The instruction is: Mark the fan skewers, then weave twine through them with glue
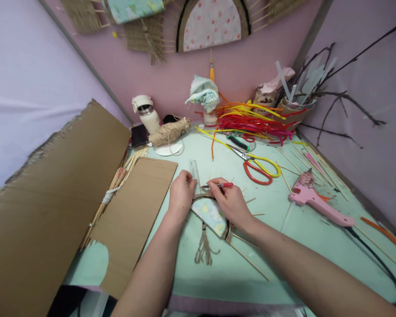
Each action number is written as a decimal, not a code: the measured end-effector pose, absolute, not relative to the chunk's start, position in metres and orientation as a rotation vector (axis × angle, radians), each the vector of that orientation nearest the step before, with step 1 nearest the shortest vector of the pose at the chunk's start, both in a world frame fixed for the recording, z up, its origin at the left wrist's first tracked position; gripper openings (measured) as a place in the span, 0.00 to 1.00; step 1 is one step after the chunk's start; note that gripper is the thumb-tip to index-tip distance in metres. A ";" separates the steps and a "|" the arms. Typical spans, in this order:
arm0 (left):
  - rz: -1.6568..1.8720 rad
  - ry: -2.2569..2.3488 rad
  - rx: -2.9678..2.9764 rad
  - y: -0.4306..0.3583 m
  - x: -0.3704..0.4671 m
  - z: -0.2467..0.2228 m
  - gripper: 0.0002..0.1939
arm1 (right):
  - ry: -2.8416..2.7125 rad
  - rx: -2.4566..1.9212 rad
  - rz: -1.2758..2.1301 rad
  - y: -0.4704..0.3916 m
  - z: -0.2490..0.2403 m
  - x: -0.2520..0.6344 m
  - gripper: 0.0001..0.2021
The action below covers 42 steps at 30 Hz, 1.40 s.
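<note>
My left hand [182, 192] is closed, its fingertips pinching a small clear ruler [193, 169] beside a thin stick. In my right hand [229, 200] is a red pen [222, 185], its tip pointing left toward the ruler and stick. Below both hands lies a half-round craft piece [210, 213] covered in pale floral fabric, with a dark and tan curved border. Thin wooden sticks [250, 262] fan out from its edge. A twine tassel [204, 249] hangs from its straight side onto the table.
Cardboard sheets [141, 193] cover the left. Scissors [257, 169], a pink glue gun [320, 202] with a dark cord, and loose sticks lie right. Colourful pipe cleaners [251, 121], a twine bundle [170, 132] and a white bottle [148, 115] stand or lie behind. Branches [343, 97] jut out at right.
</note>
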State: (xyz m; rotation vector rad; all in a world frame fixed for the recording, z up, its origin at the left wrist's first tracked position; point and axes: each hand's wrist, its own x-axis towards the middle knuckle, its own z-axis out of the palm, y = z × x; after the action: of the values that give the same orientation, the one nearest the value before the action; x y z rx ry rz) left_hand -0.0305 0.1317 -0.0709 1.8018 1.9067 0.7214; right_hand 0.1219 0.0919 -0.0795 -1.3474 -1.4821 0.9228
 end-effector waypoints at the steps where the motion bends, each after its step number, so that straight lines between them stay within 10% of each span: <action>1: 0.721 1.909 1.801 0.132 -0.030 -0.071 0.03 | -1.487 -1.351 0.920 0.092 -0.079 0.122 0.15; 42: 0.721 1.909 1.812 0.132 -0.031 -0.072 0.03 | -1.508 -1.379 0.933 0.092 -0.081 0.122 0.15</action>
State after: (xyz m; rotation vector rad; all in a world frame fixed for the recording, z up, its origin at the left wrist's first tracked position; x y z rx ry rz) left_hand -0.0310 0.1321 -0.0723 1.8121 1.9095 0.7212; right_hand 0.1223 0.0920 -0.0809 -1.3790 -1.5076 0.9331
